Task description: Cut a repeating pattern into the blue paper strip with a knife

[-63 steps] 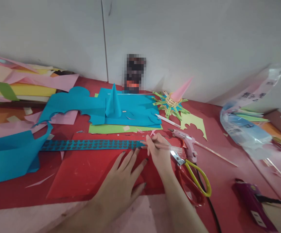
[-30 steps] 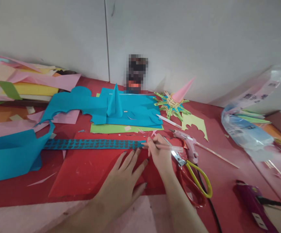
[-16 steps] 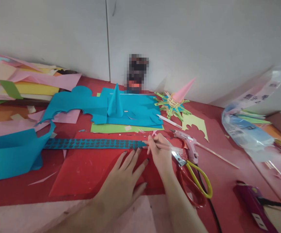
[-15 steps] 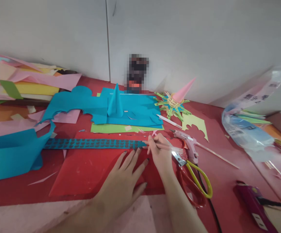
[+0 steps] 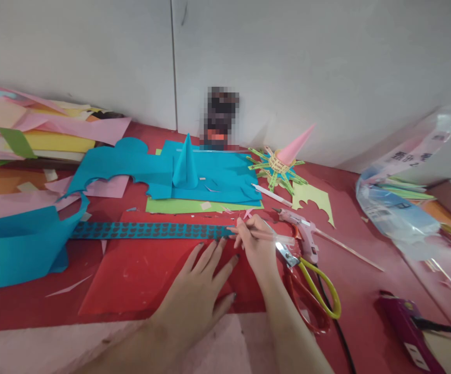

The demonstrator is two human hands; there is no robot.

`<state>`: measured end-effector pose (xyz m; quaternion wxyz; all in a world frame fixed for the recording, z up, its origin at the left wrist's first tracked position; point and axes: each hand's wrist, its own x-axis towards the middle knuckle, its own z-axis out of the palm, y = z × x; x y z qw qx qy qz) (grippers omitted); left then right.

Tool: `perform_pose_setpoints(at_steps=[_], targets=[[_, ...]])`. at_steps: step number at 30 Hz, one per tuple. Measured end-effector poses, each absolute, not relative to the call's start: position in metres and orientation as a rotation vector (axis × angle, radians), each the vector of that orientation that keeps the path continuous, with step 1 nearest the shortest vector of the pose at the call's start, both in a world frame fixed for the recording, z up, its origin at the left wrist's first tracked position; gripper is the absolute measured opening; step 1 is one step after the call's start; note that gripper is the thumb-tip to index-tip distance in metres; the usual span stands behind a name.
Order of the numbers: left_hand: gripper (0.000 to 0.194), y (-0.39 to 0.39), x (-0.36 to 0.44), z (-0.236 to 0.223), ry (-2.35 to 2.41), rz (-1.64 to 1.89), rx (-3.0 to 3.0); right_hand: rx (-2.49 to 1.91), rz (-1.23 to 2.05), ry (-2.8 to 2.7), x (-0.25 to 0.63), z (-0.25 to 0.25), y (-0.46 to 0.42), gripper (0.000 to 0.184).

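Note:
A long blue paper strip (image 5: 139, 230) with rows of dark curved marks lies across a red sheet (image 5: 143, 275). My left hand (image 5: 204, 278) rests flat with fingers spread, its fingertips on the strip's lower edge near the right end. My right hand (image 5: 258, 244) pinches a pinkish pen (image 5: 268, 236), its tip at the strip's right end. Just right of that hand lie scissors (image 5: 318, 285) with one yellow and one red handle. Behind them rests a pink glue gun (image 5: 303, 228) with a long glue stick.
Cut blue paper (image 5: 124, 161) and a blue cone (image 5: 187, 166) lie behind the strip. A pink-coned paper piece (image 5: 293, 148) stands near the wall. Stacked coloured paper (image 5: 54, 130) fills the left. A plastic bag (image 5: 400, 202) and a purple device (image 5: 406, 327) are at right.
The pen tip has shifted very slightly at the strip's right end. My left hand stays in place.

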<state>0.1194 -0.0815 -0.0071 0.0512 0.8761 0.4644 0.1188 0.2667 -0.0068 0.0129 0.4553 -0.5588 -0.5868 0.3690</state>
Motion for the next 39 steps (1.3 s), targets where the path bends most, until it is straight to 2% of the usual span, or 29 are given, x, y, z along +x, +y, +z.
perform_pose_setpoints(at_steps=[39], targets=[[0.053,-0.0813,0.1202,-0.0036,1.419,0.374,2.683,-1.392,0.891,-1.439,0.2656,0.0122,-0.0077,0.031]])
